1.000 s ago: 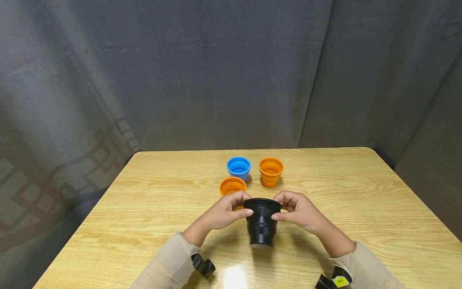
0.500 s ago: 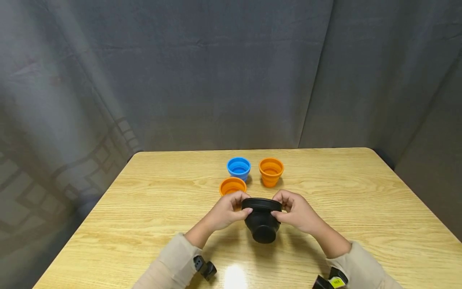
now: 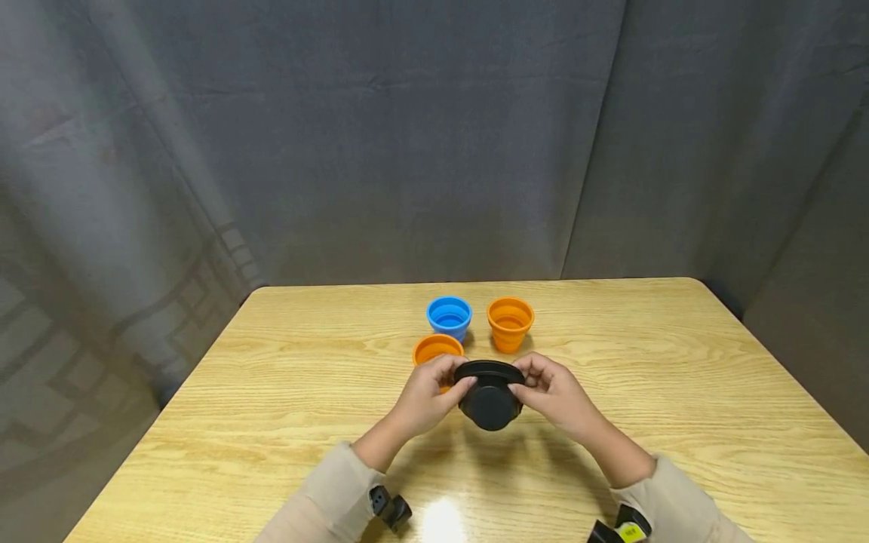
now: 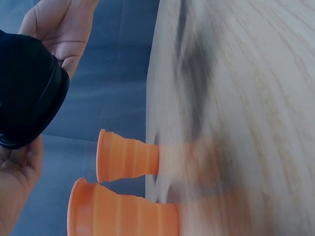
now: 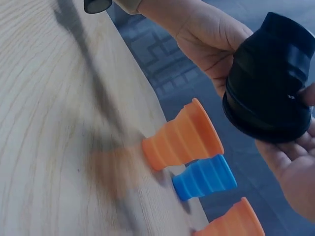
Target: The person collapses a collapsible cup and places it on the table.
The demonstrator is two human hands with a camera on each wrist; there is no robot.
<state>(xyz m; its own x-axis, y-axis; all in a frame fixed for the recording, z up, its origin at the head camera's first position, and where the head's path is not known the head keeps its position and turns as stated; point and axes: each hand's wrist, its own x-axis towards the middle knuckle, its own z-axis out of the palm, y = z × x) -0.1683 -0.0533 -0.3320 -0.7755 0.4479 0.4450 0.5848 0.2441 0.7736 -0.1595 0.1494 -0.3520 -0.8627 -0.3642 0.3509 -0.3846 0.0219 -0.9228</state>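
Note:
A black collapsible cup (image 3: 490,407) is held above the table between both hands, its round base tipped toward the head camera. The left hand (image 3: 422,394) pinches the rim at its left side, thumb on the near wall and fingers behind. At the opposite side the right hand (image 3: 555,395) grips it the same way. In the right wrist view the wall of the black cup (image 5: 268,81) looks bent and bulging on one side. The cup's inside is hidden from every view. Just beyond the left hand stands an orange collapsible cup (image 3: 436,348), partly covered by that hand.
Behind it a blue collapsible cup (image 3: 449,315) and a second orange cup (image 3: 510,323) stand upright, mouths up. All are on a wooden table (image 3: 305,354). A grey curtain (image 3: 407,151) hangs behind the table's far edge.
The black cup has tilted so its base faces the head camera, and it looks shorter, its wall bulging. Both hands have risen slightly in view, still gripping the rim. The other cups stay put.

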